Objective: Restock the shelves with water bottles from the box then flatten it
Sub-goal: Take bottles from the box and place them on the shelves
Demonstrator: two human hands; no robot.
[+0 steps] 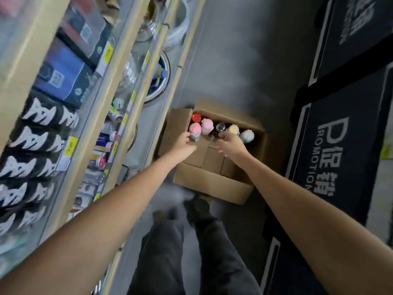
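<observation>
Gripping pink dome-capped bottle (195, 131) with left hand (182, 142), inside open cardboard box (212, 184); hovering over box middle with right hand (230, 143), fingers loose, nothing held; round-capped bottles (207, 124) upright at box far end.

Both arms extend forward and down. Left hand (183, 143): fingers curl on a bottle (195, 131). Right hand (230, 143): fingers spread, relaxed.

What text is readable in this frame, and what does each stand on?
"PROMOTION", with "促销" beside it: near black panel.
Cut off, unreadable: white print on far black panel.
Too blurred: yellow shelf tags, shelf boxes, bottles in the box.
</observation>
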